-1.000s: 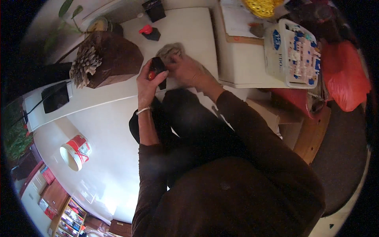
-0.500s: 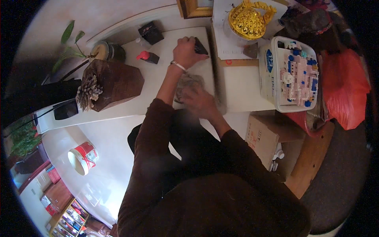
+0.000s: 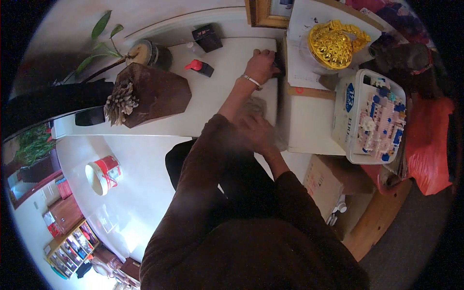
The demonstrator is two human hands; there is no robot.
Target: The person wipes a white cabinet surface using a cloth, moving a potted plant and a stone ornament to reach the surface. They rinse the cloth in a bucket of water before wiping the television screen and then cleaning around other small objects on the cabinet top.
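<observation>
My left hand (image 3: 261, 66) is at the far right part of the white tabletop, fingers closed round a small dark block-shaped thing (image 3: 277, 71). Most of that block is hidden by the hand. Nearer to me, my right hand (image 3: 255, 134) presses a crumpled grey cloth (image 3: 256, 105) on the tabletop; its fingers are blurred and partly behind my left forearm. Left of my hands stand a dark bottle with a red top (image 3: 200, 67), a black box (image 3: 208, 37) and a small clear bottle (image 3: 194, 49).
A brown faceted planter (image 3: 162, 94) and a potted plant (image 3: 153, 54) stand on the left. To the right are a golden ornament (image 3: 333, 46), a white tub of building bricks (image 3: 345, 116) and a red bag (image 3: 427, 145). Below are a cardboard box (image 3: 321, 181) and a bucket (image 3: 104, 175).
The view has shifted, so the scene sits further right. My left hand has moved nearer the tabletop's right edge, covering more of the dark block. My right hand has shifted slightly toward me.
</observation>
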